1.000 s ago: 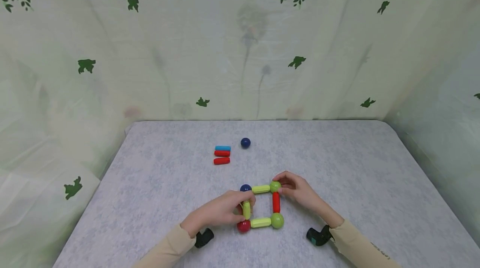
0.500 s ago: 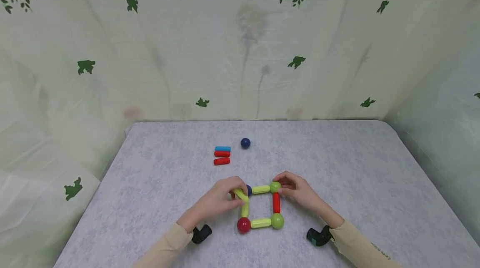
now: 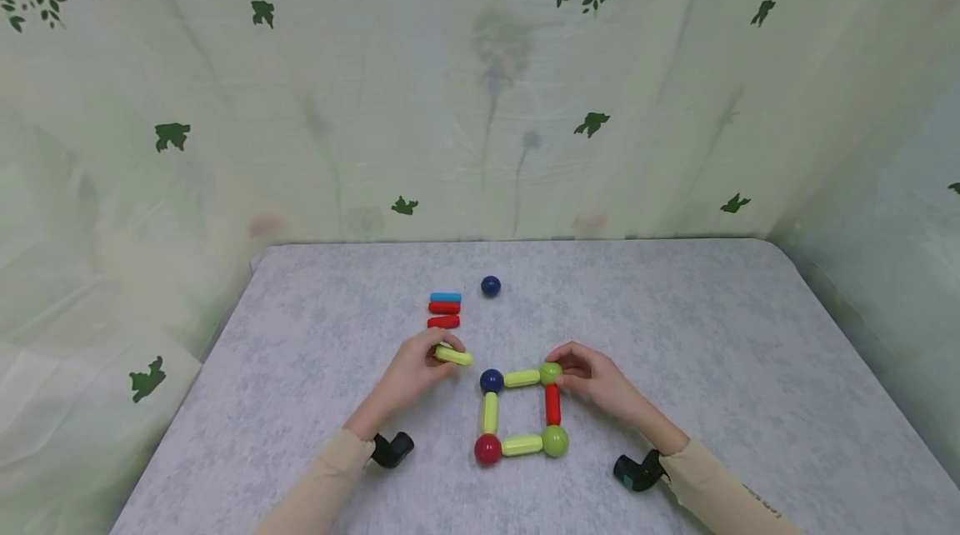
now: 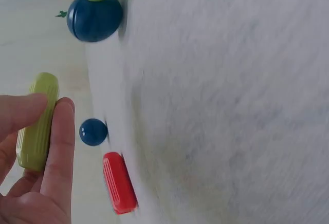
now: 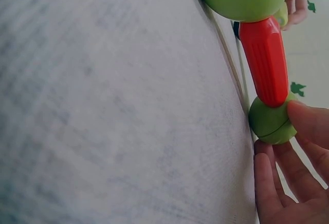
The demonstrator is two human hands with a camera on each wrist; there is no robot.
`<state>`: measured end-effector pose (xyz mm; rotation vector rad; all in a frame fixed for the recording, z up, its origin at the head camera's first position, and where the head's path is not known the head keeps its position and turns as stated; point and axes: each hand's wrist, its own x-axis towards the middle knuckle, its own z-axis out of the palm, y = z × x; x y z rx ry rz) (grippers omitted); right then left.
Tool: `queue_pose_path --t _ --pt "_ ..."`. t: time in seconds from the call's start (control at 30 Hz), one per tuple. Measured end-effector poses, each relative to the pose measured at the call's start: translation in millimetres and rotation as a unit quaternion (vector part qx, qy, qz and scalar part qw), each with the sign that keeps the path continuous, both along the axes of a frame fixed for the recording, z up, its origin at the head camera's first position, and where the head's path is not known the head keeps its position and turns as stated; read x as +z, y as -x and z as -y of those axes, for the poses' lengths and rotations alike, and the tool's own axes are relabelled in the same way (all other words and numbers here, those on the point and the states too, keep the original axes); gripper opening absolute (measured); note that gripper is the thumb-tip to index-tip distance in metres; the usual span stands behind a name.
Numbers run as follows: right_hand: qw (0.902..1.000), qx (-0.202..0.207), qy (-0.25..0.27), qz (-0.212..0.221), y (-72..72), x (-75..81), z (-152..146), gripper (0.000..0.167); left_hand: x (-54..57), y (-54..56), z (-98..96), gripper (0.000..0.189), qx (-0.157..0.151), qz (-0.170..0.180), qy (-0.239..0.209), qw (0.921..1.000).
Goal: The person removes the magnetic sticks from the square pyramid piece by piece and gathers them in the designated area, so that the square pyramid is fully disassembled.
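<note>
My left hand (image 3: 417, 368) pinches a loose yellow-green ribbed rod (image 3: 453, 356) between thumb and fingers, up and left of a square frame. That frame lies on the table, made of rods joined by balls: a dark blue ball (image 3: 492, 381), a red ball (image 3: 488, 449), a near green ball (image 3: 554, 441) and a far green ball (image 3: 551, 372). Three of its sides are yellow-green rods; the right side is a red rod (image 3: 552, 404). At the far green ball, my right hand (image 3: 592, 378) holds on with thumb and fingertips, also seen in the right wrist view.
Beyond the left hand lie two red rods (image 3: 444, 307) and a blue rod (image 3: 446, 297), side by side. A separate dark blue ball (image 3: 491, 286) sits to their right. The grey table (image 3: 712, 335) ends at a printed curtain (image 3: 450, 102) behind.
The left hand has lifted from the frame's left side and moved up and left, carrying the loose yellow-green rod away from the blue corner ball. The right hand has stayed put.
</note>
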<state>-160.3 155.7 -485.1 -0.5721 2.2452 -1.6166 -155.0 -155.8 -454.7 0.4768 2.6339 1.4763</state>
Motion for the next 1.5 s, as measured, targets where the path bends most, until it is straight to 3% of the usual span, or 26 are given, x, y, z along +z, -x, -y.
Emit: queue_pose_path --t 0.2,0.37,0.8,1.17,1.5 --pt "0.9999 -0.006 -0.005 0.009 -0.9 0.6 0 0.024 -2.3 10.9 4.9 0.023 0.035 -0.032 0.005 0.9988" --pt "0.9999 -0.007 -0.005 0.011 -1.0 1.6 1 0.023 -4.3 18.5 6.0 0.022 0.051 -0.037 0.023 0.9978" --pt "1.0000 -0.005 -0.004 0.007 0.3 -0.9 0 0.024 -10.2 35.5 5.4 0.018 0.068 -0.056 0.096 0.9915" --pt "1.0000 -0.006 -0.002 0.003 0.8 -1.6 0 0.024 -14.5 51.4 4.3 0.016 0.088 -0.048 0.147 0.9841" --pt "1.0000 -0.006 -0.003 0.000 1.1 -2.1 -1 0.024 -12.6 55.0 3.3 0.015 0.100 -0.049 0.166 0.9797"
